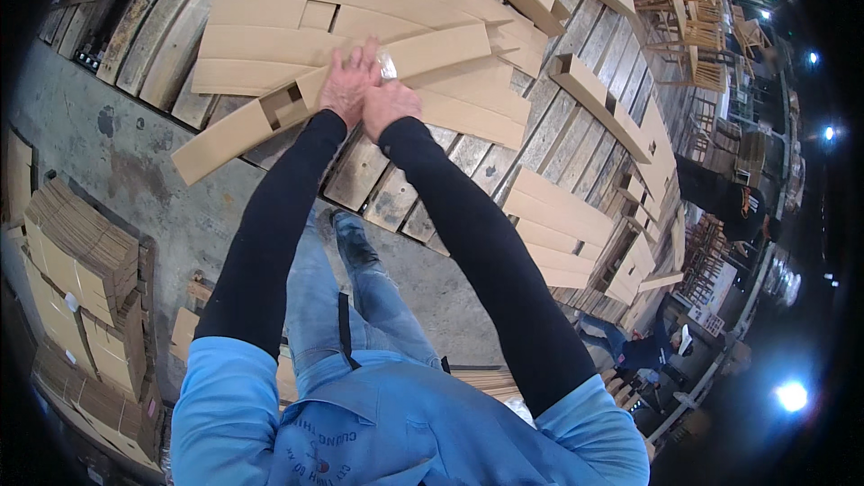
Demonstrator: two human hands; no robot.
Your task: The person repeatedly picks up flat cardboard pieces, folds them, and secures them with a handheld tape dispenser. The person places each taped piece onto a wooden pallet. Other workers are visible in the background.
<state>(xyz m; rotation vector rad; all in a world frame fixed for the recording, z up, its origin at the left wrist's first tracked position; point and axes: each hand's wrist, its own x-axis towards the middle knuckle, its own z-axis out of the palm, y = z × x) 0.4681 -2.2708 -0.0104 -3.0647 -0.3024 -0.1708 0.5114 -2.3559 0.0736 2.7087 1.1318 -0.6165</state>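
Observation:
A long, narrow folded cardboard box (405, 56) lies slantwise across flat cardboard sheets, with a square cut-out near its left end. On its middle rests my left hand (349, 83), fingers stretched over the cardboard and holding nothing that I can see. Close beside it, my right hand (391, 106) is closed at the box's near edge. From that fist sticks a shiny clear piece (386, 63) that looks like packing tape. Part of it is hidden by the fingers. Flat cut cardboard sheets (270, 0) lie stacked under and beyond the box.
The slatted wooden platform (387, 193) bears more folded boxes (594, 99) and flat sheets (558, 225) to the right. Bundled cardboard stacks (85, 252) stand on the concrete floor (135, 162) at left. Another person (643, 351) is at lower right. Wooden chairs (697, 31) stand far right.

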